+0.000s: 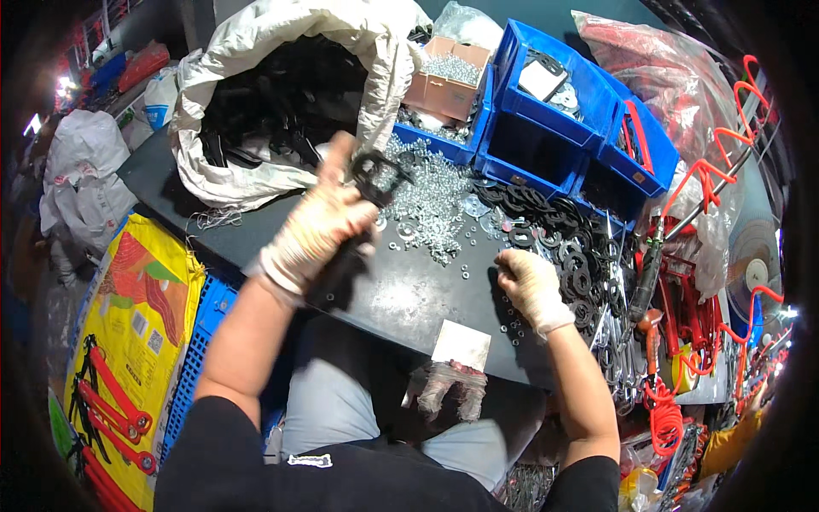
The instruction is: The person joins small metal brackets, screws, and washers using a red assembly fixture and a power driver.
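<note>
My left hand (pixel 320 226), in a pale glove that leaves fingertips bare, is raised over the table beside the white sack's mouth. A black part with a ring-like opening (pixel 377 177) is held at its fingers, partly smeared by motion. My right hand (pixel 533 288), also gloved, rests low over the table's right side with its fingers curled together. Whatever they may hold is hidden. Close by it lies a heap of black rings (pixel 576 277). Between the hands a pile of small shiny metal nuts (pixel 431 200) spreads over the dark table (pixel 388 286).
The white sack (pixel 192 149) with black parts stands far left. Blue bins (pixel 546 128) and a tan box (pixel 439 92) stand at the back. A coiled orange hose (pixel 708 183) hangs right. A small pale block (pixel 461 346) sits at the front edge. Red-handled tools (pixel 111 401) lie lower left.
</note>
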The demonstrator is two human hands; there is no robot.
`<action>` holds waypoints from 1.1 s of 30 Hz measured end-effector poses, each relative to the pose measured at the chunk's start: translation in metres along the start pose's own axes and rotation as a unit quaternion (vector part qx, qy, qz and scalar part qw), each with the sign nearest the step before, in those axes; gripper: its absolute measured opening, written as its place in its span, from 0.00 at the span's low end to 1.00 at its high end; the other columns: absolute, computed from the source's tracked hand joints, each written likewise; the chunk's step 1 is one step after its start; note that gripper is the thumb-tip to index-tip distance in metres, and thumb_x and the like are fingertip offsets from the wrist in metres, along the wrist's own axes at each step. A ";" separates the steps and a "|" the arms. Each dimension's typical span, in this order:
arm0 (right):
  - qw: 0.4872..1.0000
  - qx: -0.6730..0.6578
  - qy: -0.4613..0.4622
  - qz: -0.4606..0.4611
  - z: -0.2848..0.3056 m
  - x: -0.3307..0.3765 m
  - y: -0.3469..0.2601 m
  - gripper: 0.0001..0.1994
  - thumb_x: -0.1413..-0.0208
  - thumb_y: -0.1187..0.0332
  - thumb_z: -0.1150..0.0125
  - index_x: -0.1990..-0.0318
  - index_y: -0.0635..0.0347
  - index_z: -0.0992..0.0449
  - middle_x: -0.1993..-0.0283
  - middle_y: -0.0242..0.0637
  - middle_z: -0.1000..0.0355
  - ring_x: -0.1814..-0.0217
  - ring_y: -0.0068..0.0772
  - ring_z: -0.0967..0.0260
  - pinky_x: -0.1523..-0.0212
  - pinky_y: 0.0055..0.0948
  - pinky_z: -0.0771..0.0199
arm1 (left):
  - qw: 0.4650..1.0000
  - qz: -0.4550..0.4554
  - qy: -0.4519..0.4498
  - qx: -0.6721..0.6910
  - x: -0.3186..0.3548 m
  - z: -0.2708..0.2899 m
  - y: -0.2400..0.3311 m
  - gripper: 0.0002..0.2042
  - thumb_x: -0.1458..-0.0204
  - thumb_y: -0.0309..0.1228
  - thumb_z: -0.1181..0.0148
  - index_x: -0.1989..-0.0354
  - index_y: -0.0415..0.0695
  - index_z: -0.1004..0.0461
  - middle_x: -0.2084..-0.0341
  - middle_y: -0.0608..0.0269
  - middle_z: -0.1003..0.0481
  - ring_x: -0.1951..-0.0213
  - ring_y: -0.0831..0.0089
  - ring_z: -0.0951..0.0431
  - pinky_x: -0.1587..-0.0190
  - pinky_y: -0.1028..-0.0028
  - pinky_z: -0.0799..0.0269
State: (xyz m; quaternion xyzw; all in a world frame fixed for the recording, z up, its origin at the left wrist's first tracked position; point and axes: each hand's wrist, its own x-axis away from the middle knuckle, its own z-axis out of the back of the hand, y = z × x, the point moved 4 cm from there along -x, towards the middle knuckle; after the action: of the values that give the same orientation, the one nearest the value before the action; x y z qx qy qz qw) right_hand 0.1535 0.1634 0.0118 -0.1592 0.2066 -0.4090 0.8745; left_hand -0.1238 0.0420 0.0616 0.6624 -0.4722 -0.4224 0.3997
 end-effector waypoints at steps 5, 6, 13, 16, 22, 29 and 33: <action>0.765 -0.618 0.137 -0.117 0.002 0.036 -0.099 0.08 0.48 0.76 0.36 0.60 0.65 0.24 0.67 0.34 0.24 0.70 0.20 0.31 0.67 0.18 0.29 | 0.979 0.114 -0.005 0.170 0.032 -0.064 -0.040 0.19 0.45 0.31 0.43 0.45 0.46 0.35 0.71 0.64 0.29 0.77 0.79 0.29 0.82 0.81 0.33; 0.742 -0.644 0.158 -0.093 -0.001 0.042 -0.108 0.08 0.48 0.76 0.36 0.60 0.64 0.24 0.67 0.34 0.24 0.70 0.20 0.30 0.67 0.18 0.29 | 0.992 0.075 -0.051 0.091 0.033 -0.074 -0.039 0.17 0.45 0.33 0.42 0.47 0.45 0.32 0.72 0.66 0.28 0.76 0.81 0.29 0.78 0.81 0.33; 0.697 -0.679 0.223 -0.056 -0.005 0.069 -0.124 0.08 0.49 0.76 0.34 0.61 0.63 0.24 0.64 0.34 0.24 0.65 0.21 0.28 0.62 0.20 0.27 | 0.995 -0.056 -0.086 -0.023 0.052 -0.091 -0.059 0.17 0.41 0.34 0.44 0.46 0.40 0.31 0.59 0.69 0.27 0.61 0.84 0.30 0.58 0.81 0.32; 0.621 -0.753 0.203 -0.075 -0.017 0.072 -0.117 0.08 0.49 0.76 0.34 0.61 0.62 0.24 0.65 0.33 0.25 0.65 0.21 0.30 0.61 0.21 0.28 | 0.957 -0.198 -0.028 -0.210 0.060 -0.096 -0.045 0.15 0.42 0.34 0.43 0.50 0.37 0.28 0.71 0.62 0.29 0.71 0.76 0.29 0.69 0.76 0.32; 0.645 -0.746 0.052 -0.159 -0.020 0.069 -0.097 0.08 0.47 0.71 0.34 0.61 0.62 0.23 0.66 0.33 0.25 0.67 0.19 0.32 0.64 0.21 0.30 | 0.826 -0.340 -0.001 -0.449 0.062 -0.083 -0.031 0.14 0.50 0.30 0.37 0.56 0.39 0.25 0.77 0.51 0.31 0.77 0.57 0.27 0.76 0.66 0.32; 0.958 0.271 -0.043 0.088 0.029 -0.021 0.042 0.15 0.60 0.75 0.36 0.62 0.46 0.20 0.59 0.36 0.29 0.53 0.44 0.32 0.53 0.34 0.30 | 0.947 -0.181 0.063 -0.259 0.056 -0.034 -0.065 0.14 0.44 0.34 0.41 0.56 0.35 0.25 0.76 0.61 0.26 0.76 0.75 0.29 0.72 0.76 0.33; 0.942 0.275 -0.110 0.159 0.021 -0.050 0.044 0.14 0.60 0.74 0.37 0.64 0.43 0.20 0.56 0.30 0.29 0.49 0.38 0.34 0.53 0.32 0.31 | 0.984 -0.089 0.089 -0.123 0.056 -0.029 -0.079 0.18 0.43 0.36 0.40 0.51 0.35 0.28 0.75 0.68 0.27 0.77 0.84 0.32 0.76 0.81 0.35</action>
State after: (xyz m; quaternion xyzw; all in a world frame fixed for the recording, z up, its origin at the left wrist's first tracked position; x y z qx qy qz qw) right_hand 0.1640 0.2318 0.0216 0.0778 0.0110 -0.2853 0.9552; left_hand -0.0624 0.0107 -0.0127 0.6829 -0.3181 -0.4502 0.4794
